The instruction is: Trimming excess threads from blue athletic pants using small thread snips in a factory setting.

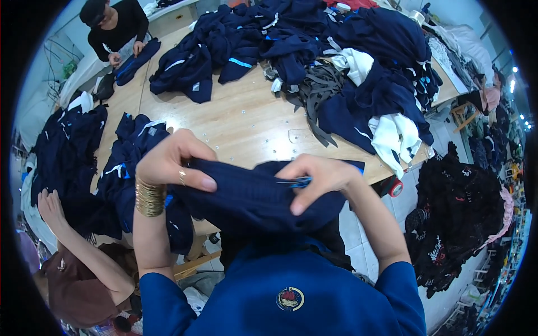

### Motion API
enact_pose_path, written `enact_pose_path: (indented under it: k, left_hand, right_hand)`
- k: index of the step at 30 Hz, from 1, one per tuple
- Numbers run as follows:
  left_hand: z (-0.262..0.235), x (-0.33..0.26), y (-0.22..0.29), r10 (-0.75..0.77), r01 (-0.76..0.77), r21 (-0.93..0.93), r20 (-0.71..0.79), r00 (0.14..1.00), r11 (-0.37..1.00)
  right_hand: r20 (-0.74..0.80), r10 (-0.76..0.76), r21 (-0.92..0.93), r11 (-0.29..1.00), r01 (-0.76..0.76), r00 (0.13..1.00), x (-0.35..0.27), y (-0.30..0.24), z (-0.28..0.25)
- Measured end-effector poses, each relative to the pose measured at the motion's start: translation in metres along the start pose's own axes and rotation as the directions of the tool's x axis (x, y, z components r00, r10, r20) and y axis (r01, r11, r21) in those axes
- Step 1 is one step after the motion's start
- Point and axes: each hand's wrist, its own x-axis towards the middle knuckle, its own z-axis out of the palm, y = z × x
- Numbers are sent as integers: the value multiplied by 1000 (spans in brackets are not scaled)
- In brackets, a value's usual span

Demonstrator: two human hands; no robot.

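A dark navy garment (246, 190) is stretched between my two hands in front of my body, above the near edge of the table. My left hand (174, 159), with a stack of gold bangles at its wrist, pinches the garment's left end between thumb and fingers. At the garment's right side, my right hand (325, 175) is closed round blue-handled thread snips (302, 181), whose thin metal points face left over the cloth. The fingers of that hand also rest against the garment, partly hidden behind it.
Piles of navy garments (235, 39) cover the far side of the wooden table (224, 123). Grey strips (322, 92) and white cloth (392, 137) lie at the right. A co-worker's hand (51, 210) is at left; another person (120, 31) handles cloth at far left. Black garments (454, 218) heap at right.
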Motion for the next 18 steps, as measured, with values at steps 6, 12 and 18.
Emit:
enact_pose_path:
  k: [6, 12, 18]
  left_hand:
    - [-23, -41, 9, -103, 141, 147, -240, 965, 979]
    - [-26, -51, 24, -118, 176, 209, -263, 958, 962]
    - [-31, -55, 25, -113, 176, 202, -290, 950, 963]
  right_hand:
    - [-87, 121, -181, 974, -135, 989, -53, -52, -24]
    - [-199, 147, -332, 920, -208, 969, -77, -91, -28]
    - [-202, 104, -413, 892, -181, 974, -82, -98, -30]
